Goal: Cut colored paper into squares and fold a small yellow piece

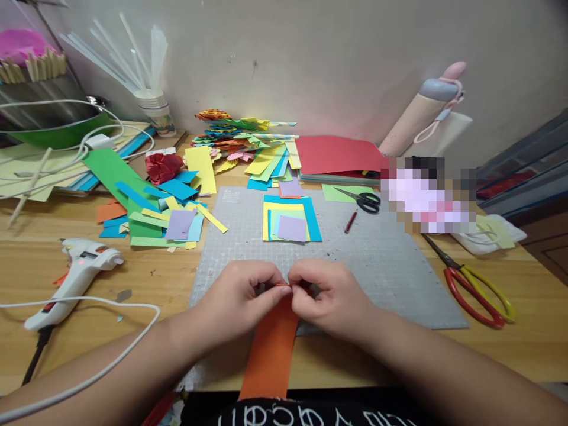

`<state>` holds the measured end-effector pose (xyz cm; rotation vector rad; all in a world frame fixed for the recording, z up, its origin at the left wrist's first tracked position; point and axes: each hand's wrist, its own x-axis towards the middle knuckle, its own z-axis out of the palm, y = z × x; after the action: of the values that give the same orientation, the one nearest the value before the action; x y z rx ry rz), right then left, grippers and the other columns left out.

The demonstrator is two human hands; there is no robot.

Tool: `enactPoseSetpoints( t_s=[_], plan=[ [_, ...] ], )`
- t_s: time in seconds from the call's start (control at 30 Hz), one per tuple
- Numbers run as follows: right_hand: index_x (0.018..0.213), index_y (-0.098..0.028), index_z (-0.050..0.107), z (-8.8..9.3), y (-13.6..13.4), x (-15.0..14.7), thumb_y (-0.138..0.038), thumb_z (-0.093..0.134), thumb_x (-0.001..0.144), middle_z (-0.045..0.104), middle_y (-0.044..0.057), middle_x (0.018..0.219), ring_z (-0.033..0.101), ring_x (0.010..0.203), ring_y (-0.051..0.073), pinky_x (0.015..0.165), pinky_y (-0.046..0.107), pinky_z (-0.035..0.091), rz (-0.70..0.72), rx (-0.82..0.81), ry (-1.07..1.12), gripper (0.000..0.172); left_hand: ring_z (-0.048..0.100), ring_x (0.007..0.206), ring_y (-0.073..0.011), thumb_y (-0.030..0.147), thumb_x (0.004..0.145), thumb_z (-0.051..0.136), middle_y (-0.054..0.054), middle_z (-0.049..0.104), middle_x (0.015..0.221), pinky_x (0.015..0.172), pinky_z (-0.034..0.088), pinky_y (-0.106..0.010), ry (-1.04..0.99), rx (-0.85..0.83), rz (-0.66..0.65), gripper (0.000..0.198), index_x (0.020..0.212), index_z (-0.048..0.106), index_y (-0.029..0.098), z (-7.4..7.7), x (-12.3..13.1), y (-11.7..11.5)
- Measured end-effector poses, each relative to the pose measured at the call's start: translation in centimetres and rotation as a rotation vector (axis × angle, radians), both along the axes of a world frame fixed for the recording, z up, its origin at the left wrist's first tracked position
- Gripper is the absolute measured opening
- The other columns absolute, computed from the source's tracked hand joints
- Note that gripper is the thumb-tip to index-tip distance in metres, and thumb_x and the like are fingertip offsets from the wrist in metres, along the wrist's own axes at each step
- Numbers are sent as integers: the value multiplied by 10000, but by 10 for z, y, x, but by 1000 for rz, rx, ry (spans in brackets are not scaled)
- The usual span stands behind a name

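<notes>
A long orange paper strip (270,361) runs from between my hands down toward my lap. My left hand (242,296) pinches its far end between thumb and fingers. My right hand (326,296) pinches the same end close beside it, the fingertips of both hands nearly touching. The strip's held edge is mostly hidden by my fingers. Both hands are over the near part of a grey cutting mat (390,284). Beyond them on the mat lies a stack of coloured paper squares with a purple square (291,228) on top. A dark red pencil stub (351,222) lies to its right.
Black scissors (367,202) lie at the mat's back edge, and red-and-yellow-handled scissors (481,293) at its right. Paper scraps (180,225) are heaped at left. A white glue gun (73,275) rests at far left; its cable (133,355) crosses before my left forearm. Red paper (339,155) lies behind.
</notes>
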<state>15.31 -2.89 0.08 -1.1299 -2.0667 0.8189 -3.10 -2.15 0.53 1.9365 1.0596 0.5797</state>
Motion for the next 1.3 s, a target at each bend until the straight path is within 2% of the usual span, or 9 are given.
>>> enactPoseSetpoints(
  t_s=[0.23, 0.33, 0.4, 0.47, 0.7, 0.87, 0.97, 1.17, 1.3],
  plan=[
    [583, -198, 449, 4, 12, 20, -81, 458, 659, 434, -39, 556, 399, 527, 101, 496, 242, 317, -129, 26, -3, 140, 547, 642, -133, 314, 846, 568, 5, 618, 661, 613, 419, -241, -116, -63, 158, 222, 686, 608, 166, 11, -8, 7],
    [623, -199, 468, 5, 16, 26, -114, 476, 709, 469, -33, 575, 473, 516, 111, 492, 247, 363, -222, -168, 138, 122, 510, 623, -124, 337, 827, 582, 14, 576, 639, 596, 402, -235, -151, -77, 251, 242, 660, 581, 162, 12, -11, 9],
    [751, -200, 507, 4, 15, 25, -194, 484, 798, 523, -23, 636, 532, 520, 122, 495, 256, 415, -149, -356, 303, 53, 508, 622, -123, 347, 821, 587, 14, 574, 641, 595, 402, -236, -163, -111, 245, 244, 666, 583, 159, 9, -10, 9],
    [856, -201, 525, 2, 11, 19, -275, 481, 865, 560, -12, 687, 560, 552, 129, 518, 263, 446, -15, -438, 367, 87, 520, 638, -130, 353, 824, 581, 9, 584, 657, 605, 412, -244, -170, -148, 209, 239, 686, 587, 158, 6, -8, 9],
    [700, -184, 527, -2, 3, 7, -217, 499, 871, 492, -37, 600, 446, 555, 94, 540, 223, 367, 96, -235, 79, 176, 545, 695, -133, 212, 828, 509, 4, 608, 745, 618, 419, -246, -39, -28, 29, 101, 803, 597, 170, 6, -4, 6],
    [707, -176, 539, -4, 1, 6, -188, 519, 846, 505, -39, 609, 447, 554, 85, 538, 209, 352, 156, -190, 14, 141, 467, 602, -99, 112, 731, 505, 35, 538, 644, 571, 365, -225, 87, 131, -80, 86, 679, 544, 169, 4, -5, 5],
    [685, -174, 532, -5, 0, 5, -184, 515, 842, 492, -41, 593, 436, 543, 80, 528, 206, 338, 169, -145, 12, 159, 459, 588, -96, 95, 681, 497, 41, 520, 611, 548, 350, -214, 117, 143, -81, 88, 636, 509, 169, 5, -6, 6],
    [610, -173, 500, 6, 4, 17, -160, 513, 813, 441, -48, 552, 401, 519, 75, 497, 205, 319, 122, -129, 46, 204, 456, 568, -102, 146, 688, 487, 39, 524, 590, 531, 337, -223, 119, 20, -45, 80, 614, 491, 175, 10, -12, 12],
    [590, -179, 494, 12, 14, 31, -168, 534, 802, 475, -44, 562, 438, 524, 80, 502, 211, 358, -50, -158, 215, 216, 445, 578, -112, 145, 671, 478, 41, 492, 578, 546, 338, -238, 68, -31, 127, 86, 593, 475, 180, 11, -17, 19]
  ],
)
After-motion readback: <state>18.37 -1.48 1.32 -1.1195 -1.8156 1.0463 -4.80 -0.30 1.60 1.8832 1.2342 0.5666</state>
